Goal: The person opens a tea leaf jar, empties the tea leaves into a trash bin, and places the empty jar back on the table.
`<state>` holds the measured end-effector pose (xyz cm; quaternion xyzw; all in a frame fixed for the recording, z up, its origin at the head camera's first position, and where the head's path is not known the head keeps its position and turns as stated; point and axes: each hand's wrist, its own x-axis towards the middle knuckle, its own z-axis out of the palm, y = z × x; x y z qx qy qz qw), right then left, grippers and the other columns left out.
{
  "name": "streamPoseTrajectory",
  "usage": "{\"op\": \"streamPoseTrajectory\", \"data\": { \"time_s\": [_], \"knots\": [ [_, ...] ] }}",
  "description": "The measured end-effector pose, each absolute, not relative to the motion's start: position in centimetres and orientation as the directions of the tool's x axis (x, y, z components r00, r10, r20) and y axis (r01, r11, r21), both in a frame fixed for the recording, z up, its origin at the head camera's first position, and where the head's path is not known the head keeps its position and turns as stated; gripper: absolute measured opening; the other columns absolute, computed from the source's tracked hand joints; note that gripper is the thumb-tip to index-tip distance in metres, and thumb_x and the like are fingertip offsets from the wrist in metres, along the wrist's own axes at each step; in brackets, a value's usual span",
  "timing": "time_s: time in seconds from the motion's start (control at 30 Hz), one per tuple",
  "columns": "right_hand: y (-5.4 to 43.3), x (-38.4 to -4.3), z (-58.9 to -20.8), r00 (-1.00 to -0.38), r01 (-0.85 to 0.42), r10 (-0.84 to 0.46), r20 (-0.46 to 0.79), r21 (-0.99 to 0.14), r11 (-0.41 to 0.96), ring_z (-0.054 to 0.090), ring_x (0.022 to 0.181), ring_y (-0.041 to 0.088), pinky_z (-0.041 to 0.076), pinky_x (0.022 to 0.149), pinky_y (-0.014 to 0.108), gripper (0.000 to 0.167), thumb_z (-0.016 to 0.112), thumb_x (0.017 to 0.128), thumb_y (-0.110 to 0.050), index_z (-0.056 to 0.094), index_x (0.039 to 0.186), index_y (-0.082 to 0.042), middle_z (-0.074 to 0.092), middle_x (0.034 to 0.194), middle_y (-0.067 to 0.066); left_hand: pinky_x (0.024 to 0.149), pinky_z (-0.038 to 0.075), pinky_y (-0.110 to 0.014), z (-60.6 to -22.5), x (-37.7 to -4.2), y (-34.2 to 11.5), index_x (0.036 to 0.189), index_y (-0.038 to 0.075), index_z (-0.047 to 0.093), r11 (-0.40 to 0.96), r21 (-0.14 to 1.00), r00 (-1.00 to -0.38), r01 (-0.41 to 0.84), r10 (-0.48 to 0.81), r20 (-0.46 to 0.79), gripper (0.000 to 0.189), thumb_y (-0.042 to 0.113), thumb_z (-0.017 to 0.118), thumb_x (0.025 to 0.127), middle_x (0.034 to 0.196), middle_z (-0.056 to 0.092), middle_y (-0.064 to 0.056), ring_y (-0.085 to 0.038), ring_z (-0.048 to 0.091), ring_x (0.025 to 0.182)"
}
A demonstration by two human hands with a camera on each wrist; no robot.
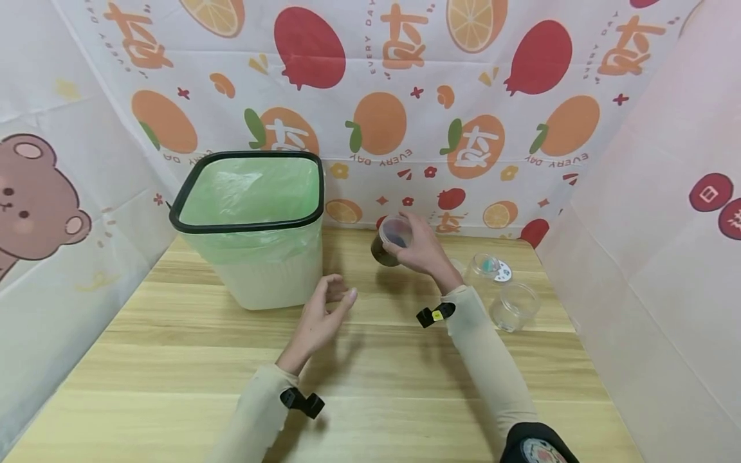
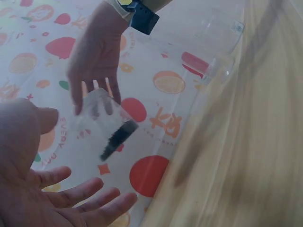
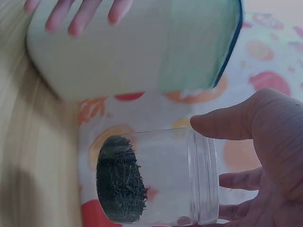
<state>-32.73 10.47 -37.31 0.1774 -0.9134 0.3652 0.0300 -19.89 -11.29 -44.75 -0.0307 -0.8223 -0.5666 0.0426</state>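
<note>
My right hand [image 1: 422, 249] grips a clear jar [image 3: 163, 175] near its mouth end, thumb on one side and fingers on the other. Dark, fine shreds like dried tea leaves [image 3: 120, 182] fill the bottom part of the jar. In the head view the jar is tilted and held over the back middle of the table, right of the bin. My left hand [image 1: 324, 316] holds nothing; its fingers are spread and loosely bent in front of the bin's right corner. The left wrist view shows the left palm [image 2: 28, 189] facing the jar.
A white bin [image 1: 272, 280] with a green liner and black rim stands at the back left. Several clear containers, including a wide glass jar [image 1: 514, 307], stand right of my right forearm, beside a small round white disc [image 1: 503, 271]. Fruit-printed sheeting [image 1: 376, 77] walls the table's back.
</note>
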Motion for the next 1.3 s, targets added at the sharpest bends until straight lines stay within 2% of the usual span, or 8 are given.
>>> {"op": "streamPoseTrajectory", "data": {
  "time_s": [0.2,0.3,0.43,0.63,0.87,1.0,1.1,1.3],
  "knots": [
    [10.3,-30.7,-35.3,-0.889,-0.454,-0.365,0.277,-0.640,0.620,0.046,0.138,0.030,0.043,0.113,0.056,0.082,0.077,0.086,-0.038,0.039,0.154,-0.014,0.045,0.154,0.011,0.095,0.060,-0.044,-43.7,-20.3,-10.9,0.142,0.011,0.044,0.214,0.968,-0.991,0.134,0.032,0.130,0.051,0.044,0.053,0.104,0.137,0.056,-0.018,-0.033,0.060,0.125],
    [10.3,-29.7,-34.5,-0.872,-0.483,-0.396,0.289,-0.644,0.594,0.047,0.137,0.028,0.044,0.112,0.054,0.081,0.078,0.086,-0.036,0.039,0.154,-0.014,0.046,0.153,0.010,0.095,0.060,-0.043,-43.2,-20.3,-10.8,0.146,0.012,0.041,0.174,0.976,-0.991,0.133,0.051,0.126,0.052,0.044,0.049,0.106,0.140,0.053,-0.018,-0.034,0.057,0.128],
    [10.4,-28.3,-33.7,-0.855,-0.505,-0.423,0.298,-0.663,0.553,0.049,0.136,0.028,0.045,0.110,0.054,0.081,0.080,0.085,-0.034,0.040,0.153,-0.015,0.048,0.152,0.009,0.096,0.059,-0.046,-42.7,-20.4,-10.6,0.151,0.012,0.036,0.115,0.983,-0.988,0.142,0.070,0.135,0.052,0.042,0.042,0.109,0.144,0.050,-0.018,-0.038,0.053,0.133],
    [10.5,-26.3,-32.8,-0.838,-0.519,-0.454,0.302,-0.697,0.494,0.049,0.135,0.026,0.044,0.109,0.056,0.080,0.081,0.085,-0.034,0.042,0.153,-0.018,0.049,0.150,0.007,0.093,0.060,-0.048,-42.0,-20.8,-10.4,0.156,0.011,0.028,-0.047,0.985,-0.980,0.168,0.098,0.172,0.051,0.034,0.037,0.111,0.147,0.046,-0.022,-0.040,0.052,0.132],
    [10.8,-24.2,-32.5,-0.768,-0.613,-0.501,0.400,-0.686,0.392,0.052,0.130,0.023,0.049,0.103,0.053,0.078,0.082,0.084,-0.029,0.044,0.151,-0.018,0.052,0.146,0.004,0.094,0.059,-0.055,-41.1,-20.8,-9.9,0.158,0.016,0.022,-0.191,0.966,-0.965,0.174,0.163,0.206,0.053,0.034,0.035,0.111,0.157,0.031,-0.017,-0.041,0.046,0.137],
    [11.0,-23.3,-32.5,-0.746,-0.631,-0.519,0.417,-0.693,0.350,0.054,0.129,0.025,0.052,0.099,0.052,0.077,0.082,0.084,-0.027,0.044,0.151,-0.021,0.052,0.145,0.003,0.094,0.057,-0.059,-40.8,-20.6,-9.8,0.159,0.019,0.020,-0.207,0.962,-0.959,0.180,0.181,0.218,0.053,0.036,0.033,0.111,0.162,0.024,-0.011,-0.039,0.042,0.139],
    [11.1,-22.8,-32.6,-0.740,-0.629,-0.527,0.417,-0.707,0.324,0.054,0.129,0.024,0.054,0.099,0.051,0.078,0.082,0.085,-0.025,0.042,0.152,-0.024,0.052,0.145,0.002,0.094,0.058,-0.057,-40.7,-20.5,-9.8,0.159,0.018,0.020,-0.210,0.961,-0.957,0.183,0.185,0.222,0.054,0.038,0.032,0.111,0.162,0.024,-0.012,-0.036,0.047,0.134],
    [11.3,-22.0,-32.5,-0.725,-0.633,-0.546,0.419,-0.718,0.290,0.053,0.130,0.020,0.055,0.099,0.046,0.079,0.081,0.085,-0.023,0.041,0.153,-0.023,0.051,0.147,0.001,0.091,0.060,-0.045,-40.4,-20.2,-9.6,0.161,0.017,0.018,-0.260,0.952,-0.951,0.163,0.216,0.221,0.057,0.040,0.030,0.111,0.154,0.033,-0.013,-0.016,0.059,0.119]
  ]
}}
